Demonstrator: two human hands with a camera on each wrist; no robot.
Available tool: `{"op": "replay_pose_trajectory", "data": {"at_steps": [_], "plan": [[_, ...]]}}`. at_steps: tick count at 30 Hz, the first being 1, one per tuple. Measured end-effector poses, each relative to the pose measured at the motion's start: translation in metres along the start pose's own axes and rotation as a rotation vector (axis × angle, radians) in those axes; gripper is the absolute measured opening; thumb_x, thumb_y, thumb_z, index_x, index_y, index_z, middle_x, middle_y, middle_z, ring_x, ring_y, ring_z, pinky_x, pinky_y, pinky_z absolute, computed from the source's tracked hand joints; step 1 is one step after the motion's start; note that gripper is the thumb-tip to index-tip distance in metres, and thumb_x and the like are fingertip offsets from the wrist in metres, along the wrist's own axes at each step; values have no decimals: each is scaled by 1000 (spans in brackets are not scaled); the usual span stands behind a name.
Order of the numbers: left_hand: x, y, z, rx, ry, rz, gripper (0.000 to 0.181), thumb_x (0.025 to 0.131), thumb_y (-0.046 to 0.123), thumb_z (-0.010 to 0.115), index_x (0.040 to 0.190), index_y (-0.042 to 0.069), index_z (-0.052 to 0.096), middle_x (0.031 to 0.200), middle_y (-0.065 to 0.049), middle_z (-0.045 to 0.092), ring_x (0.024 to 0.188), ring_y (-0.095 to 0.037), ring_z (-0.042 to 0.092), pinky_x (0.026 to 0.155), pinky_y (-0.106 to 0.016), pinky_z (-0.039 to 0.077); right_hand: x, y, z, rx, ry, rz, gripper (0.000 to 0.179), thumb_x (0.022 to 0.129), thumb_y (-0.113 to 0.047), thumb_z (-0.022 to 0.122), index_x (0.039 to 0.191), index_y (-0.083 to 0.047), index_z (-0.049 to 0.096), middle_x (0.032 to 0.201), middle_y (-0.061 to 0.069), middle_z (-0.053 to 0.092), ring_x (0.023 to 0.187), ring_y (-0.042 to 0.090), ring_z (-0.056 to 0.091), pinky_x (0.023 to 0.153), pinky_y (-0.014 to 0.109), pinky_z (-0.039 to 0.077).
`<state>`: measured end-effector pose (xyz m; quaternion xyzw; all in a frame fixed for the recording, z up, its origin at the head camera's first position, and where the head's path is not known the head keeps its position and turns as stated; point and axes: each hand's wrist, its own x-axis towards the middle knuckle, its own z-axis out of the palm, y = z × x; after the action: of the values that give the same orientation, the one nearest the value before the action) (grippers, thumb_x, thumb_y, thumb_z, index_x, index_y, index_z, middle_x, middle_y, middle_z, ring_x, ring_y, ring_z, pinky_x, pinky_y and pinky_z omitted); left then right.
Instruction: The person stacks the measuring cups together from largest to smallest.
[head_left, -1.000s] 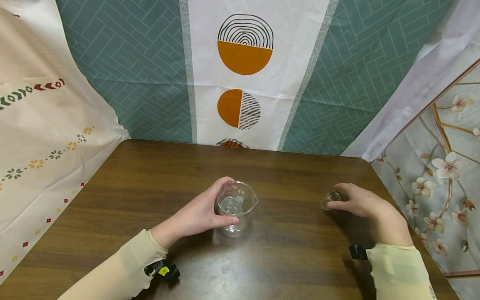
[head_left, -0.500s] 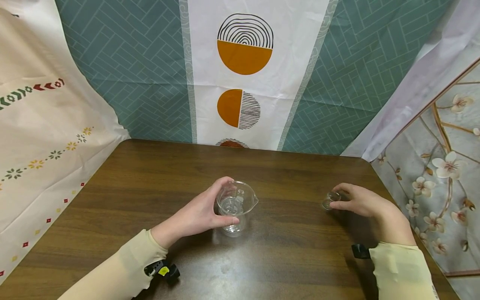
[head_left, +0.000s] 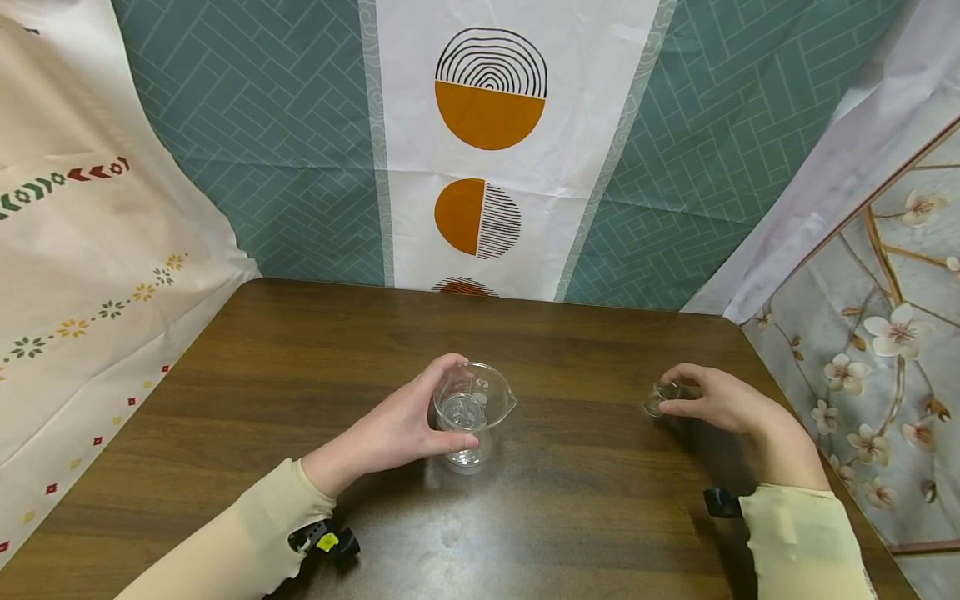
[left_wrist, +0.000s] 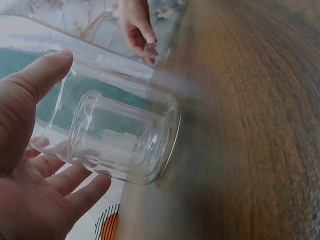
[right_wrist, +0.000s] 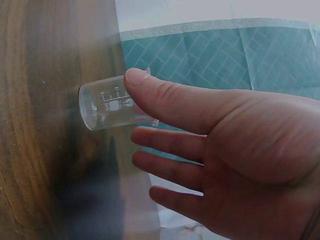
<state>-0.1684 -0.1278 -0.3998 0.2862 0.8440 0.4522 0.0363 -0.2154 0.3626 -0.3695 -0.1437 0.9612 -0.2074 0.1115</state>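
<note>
A large clear glass beaker (head_left: 497,407) with a pouring spout stands upright on the brown table. My left hand (head_left: 397,421) grips its left side, thumb on the near side and fingers round the far side. Nested inside it is a smaller glass beaker (left_wrist: 117,132), seen through the wall in the left wrist view. Off to the right, my right hand (head_left: 723,404) pinches a small beaker (right_wrist: 107,105) near its rim between thumb and index finger. White graduation marks show on that one. Whether its base touches the table I cannot tell. The other right fingers extend beside it.
The wooden table (head_left: 315,333) has its far edge against a green and white patterned cloth (head_left: 300,167). A cream cloth (head_left: 90,275) hangs at the left, and a floral cloth (head_left: 862,400) at the right. Each wrist carries a black camera.
The right hand has shifted very slightly at the small beaker, its fingertips a little higher up in view. The left hand and the large beaker have stayed put.
</note>
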Motion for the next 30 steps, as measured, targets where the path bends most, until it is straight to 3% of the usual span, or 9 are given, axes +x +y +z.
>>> {"op": "replay_pose_trajectory", "data": {"at_steps": [19, 30], "plan": [[0, 0, 1, 8, 11, 22, 96, 86, 31, 99, 159, 11, 39, 150, -3, 63, 139, -19, 61, 116, -47, 49, 6, 2, 6, 25, 38, 3, 48, 101, -38, 83, 133, -6, 69, 142, 27, 67, 139, 55, 56, 107, 70, 48], [-1, -1, 1, 8, 9, 12, 96, 86, 33, 99, 158, 13, 40, 148, -2, 63, 137, -19, 62, 115, -47, 50, 8, 4, 8, 32, 62, -15, 47, 103, -36, 82, 132, -2, 70, 153, 29, 59, 143, 56, 53, 109, 70, 46]]}}
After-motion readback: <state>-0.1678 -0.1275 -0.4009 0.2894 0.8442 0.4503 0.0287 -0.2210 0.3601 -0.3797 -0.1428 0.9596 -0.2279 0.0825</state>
